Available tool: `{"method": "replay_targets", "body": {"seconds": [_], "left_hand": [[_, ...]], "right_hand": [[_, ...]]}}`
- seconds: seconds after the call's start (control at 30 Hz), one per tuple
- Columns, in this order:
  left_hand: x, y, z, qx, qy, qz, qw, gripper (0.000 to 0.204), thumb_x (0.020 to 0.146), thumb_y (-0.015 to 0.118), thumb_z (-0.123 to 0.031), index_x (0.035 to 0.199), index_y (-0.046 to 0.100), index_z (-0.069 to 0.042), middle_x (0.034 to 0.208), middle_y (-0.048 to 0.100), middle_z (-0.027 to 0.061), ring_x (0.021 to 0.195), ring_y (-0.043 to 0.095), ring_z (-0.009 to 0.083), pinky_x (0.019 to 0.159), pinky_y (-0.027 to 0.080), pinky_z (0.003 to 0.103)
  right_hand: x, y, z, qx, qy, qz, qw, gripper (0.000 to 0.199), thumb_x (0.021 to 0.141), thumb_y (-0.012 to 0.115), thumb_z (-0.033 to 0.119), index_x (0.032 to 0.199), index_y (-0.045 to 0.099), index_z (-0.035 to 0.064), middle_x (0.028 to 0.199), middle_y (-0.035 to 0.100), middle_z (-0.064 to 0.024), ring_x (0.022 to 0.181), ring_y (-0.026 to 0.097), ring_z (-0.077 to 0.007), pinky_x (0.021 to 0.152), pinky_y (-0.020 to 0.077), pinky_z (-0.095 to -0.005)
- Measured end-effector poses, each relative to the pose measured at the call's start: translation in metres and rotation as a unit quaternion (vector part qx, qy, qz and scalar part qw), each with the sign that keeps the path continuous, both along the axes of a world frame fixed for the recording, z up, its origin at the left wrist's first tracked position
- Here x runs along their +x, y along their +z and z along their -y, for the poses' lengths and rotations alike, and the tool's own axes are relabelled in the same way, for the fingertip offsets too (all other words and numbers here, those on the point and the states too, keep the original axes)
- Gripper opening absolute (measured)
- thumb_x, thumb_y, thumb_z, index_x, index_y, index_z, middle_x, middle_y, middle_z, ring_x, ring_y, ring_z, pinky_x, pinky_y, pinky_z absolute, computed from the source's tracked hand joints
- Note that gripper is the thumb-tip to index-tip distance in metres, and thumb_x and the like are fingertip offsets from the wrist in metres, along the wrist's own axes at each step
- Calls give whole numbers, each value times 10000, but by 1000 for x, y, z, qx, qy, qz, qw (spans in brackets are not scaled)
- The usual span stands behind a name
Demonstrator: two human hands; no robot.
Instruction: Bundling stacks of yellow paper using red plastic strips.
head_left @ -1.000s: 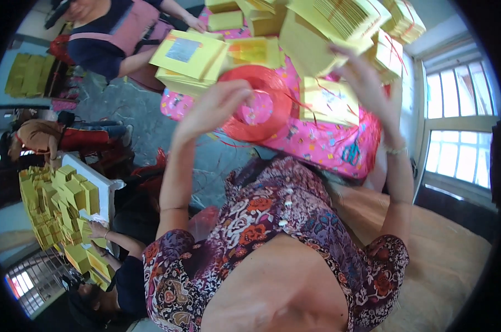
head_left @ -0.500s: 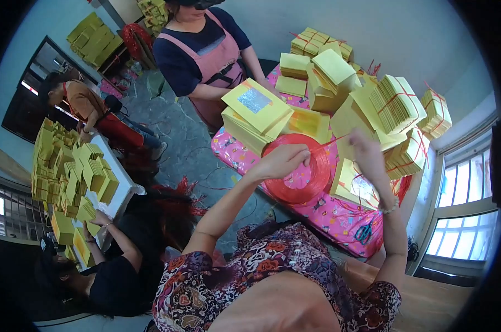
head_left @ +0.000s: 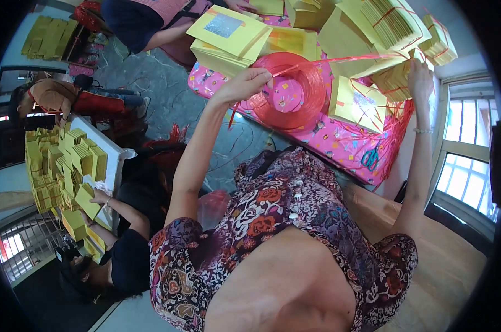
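Observation:
A strand of red plastic twine (head_left: 347,58) stretches between my hands, over a flat ring-shaped roll of red twine (head_left: 315,91). My left hand (head_left: 244,84) is closed on the strand at the roll's left side, and a short tail hangs below the fist. Far to the right, my right hand (head_left: 420,80) pinches the strand's other stretch, beside a tied bundle of yellow paper (head_left: 392,80). Right of the roll lies a yellow paper stack with a silver patch (head_left: 358,105). Another yellow stack (head_left: 228,36) stands behind and left of the roll.
Teal-handled scissors (head_left: 370,159) lie on the pink patterned tablecloth (head_left: 333,145). Red strands dangle off its right end near the window (head_left: 462,141). A co-worker in a pink apron (head_left: 167,11) stands across the table. On the left, two people work at a white table (head_left: 104,141) with yellow stacks.
My hands have moved apart: the left to the left, the right outward to the right. A longer strand now runs between them. My view has tilted downward.

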State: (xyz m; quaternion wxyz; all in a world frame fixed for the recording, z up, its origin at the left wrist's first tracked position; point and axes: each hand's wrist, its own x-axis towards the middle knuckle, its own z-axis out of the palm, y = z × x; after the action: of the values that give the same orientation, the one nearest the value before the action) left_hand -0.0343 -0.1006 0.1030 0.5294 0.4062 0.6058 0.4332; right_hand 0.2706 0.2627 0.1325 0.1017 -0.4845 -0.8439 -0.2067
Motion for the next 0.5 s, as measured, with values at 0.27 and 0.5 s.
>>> {"method": "replay_targets", "body": {"seconds": [0.27, 0.5], "left_hand": [[27, 6, -46, 32, -58, -66, 996, 296, 985, 436, -330, 900, 585, -89, 586, 337, -110, 488, 273, 1, 422, 191, 185], [28, 12, -38, -27, -52, 12, 998, 309, 990, 426, -349, 880, 576, -103, 579, 307, -96, 472, 241, 15, 420, 169, 189]], "right_hand": [[-116, -23, 179, -115, 543, -204, 806, 259, 864, 563, 210, 1101, 563, 106, 930, 627, -112, 903, 600, -292, 767, 460, -419], [-103, -29, 161, -265, 463, -194, 823, 148, 899, 528, 202, 1002, 545, 97, 746, 629, -153, 682, 619, -356, 583, 487, -432]]}}
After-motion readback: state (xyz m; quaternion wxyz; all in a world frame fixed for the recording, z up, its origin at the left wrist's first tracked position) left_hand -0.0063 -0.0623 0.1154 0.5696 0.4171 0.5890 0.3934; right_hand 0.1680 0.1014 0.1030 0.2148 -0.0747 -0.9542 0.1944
